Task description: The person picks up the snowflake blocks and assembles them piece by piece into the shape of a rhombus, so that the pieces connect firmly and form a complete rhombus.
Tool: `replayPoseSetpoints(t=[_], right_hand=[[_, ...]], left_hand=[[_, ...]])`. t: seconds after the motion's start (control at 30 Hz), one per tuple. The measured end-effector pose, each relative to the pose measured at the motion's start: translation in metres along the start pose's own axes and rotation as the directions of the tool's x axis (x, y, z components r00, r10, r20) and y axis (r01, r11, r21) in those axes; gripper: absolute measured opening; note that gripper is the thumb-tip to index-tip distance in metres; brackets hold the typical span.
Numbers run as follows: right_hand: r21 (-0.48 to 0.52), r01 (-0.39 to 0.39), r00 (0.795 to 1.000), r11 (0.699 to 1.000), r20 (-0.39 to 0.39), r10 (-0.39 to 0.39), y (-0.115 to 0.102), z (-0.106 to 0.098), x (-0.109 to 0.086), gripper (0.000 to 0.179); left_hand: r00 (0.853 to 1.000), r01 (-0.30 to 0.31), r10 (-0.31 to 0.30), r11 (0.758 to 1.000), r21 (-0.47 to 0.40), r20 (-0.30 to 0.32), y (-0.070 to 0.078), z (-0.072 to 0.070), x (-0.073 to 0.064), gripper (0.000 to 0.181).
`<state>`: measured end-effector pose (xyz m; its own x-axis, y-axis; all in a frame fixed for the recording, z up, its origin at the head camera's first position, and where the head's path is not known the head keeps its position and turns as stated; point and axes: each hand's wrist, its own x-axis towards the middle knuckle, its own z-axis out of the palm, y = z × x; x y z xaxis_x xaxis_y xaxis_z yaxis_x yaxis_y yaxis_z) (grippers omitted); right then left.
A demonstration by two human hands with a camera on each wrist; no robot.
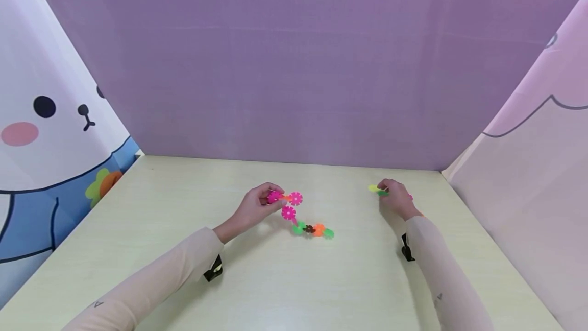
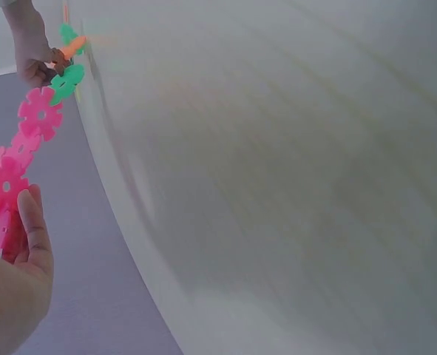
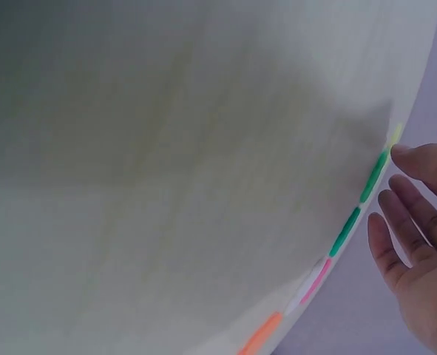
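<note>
In the head view, my left hand (image 1: 253, 205) pinches one end of a chain of notched plastic snowflake discs between thumb and fingers. Several pink discs (image 1: 296, 198) and an orange one are near that hand; farther along come a green disc (image 1: 299, 227), a brown disc (image 1: 309, 229), an orange disc (image 1: 319, 230) and a green end disc (image 1: 328, 234). My right hand (image 1: 396, 199) reaches over loose discs lying flat at the right. Its thumb is by a yellow disc (image 3: 395, 134) and a green disc (image 3: 374, 177), with fingers loosely bent, gripping nothing visible.
Another green disc (image 3: 344, 231), a pink disc (image 3: 316, 281) and an orange disc (image 3: 261, 334) lie in a row beside my right hand. A purple panel (image 1: 294, 65) rises behind the pale table (image 1: 294, 290), and printed cloths hang at both sides.
</note>
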<state>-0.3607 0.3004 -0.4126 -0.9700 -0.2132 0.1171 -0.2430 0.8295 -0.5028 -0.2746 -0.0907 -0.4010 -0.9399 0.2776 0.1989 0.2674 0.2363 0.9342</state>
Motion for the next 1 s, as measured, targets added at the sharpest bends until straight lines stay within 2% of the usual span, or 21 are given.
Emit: replayPoseSetpoints(t=[0.3,0.53,0.6,0.83,0.9,1.0], right_hand=[[-0.057,-0.051,0.998,0.997,0.045,0.054,0.004,-0.003,0.002,0.033],[-0.061,-0.058,0.996,0.996,0.067,0.062,0.01,-0.002,0.005,0.029],[-0.066,-0.045,0.997,0.997,0.067,0.049,0.011,-0.002,0.005,0.028],[-0.087,-0.006,1.0,0.996,0.023,0.008,0.01,-0.003,0.004,0.028],[-0.099,0.009,1.0,0.995,0.0,-0.009,0.01,-0.004,0.003,0.027],[-0.109,0.033,0.999,0.993,-0.031,-0.036,0.01,-0.006,0.001,0.024]], left_hand=[[1.0,-0.013,0.013,1.0,0.016,-0.004,0.002,0.0,0.0,0.029],[1.0,-0.009,0.008,0.999,0.039,0.011,0.031,-0.001,-0.01,0.026],[1.0,-0.014,0.014,0.999,0.045,0.008,0.034,-0.001,-0.011,0.026],[1.0,-0.028,0.027,0.997,0.07,0.005,0.037,-0.001,-0.012,0.026],[1.0,-0.027,0.026,0.997,0.07,0.006,0.036,-0.001,-0.012,0.026],[1.0,-0.021,0.02,0.998,0.065,0.006,0.026,0.0,-0.008,0.027]])
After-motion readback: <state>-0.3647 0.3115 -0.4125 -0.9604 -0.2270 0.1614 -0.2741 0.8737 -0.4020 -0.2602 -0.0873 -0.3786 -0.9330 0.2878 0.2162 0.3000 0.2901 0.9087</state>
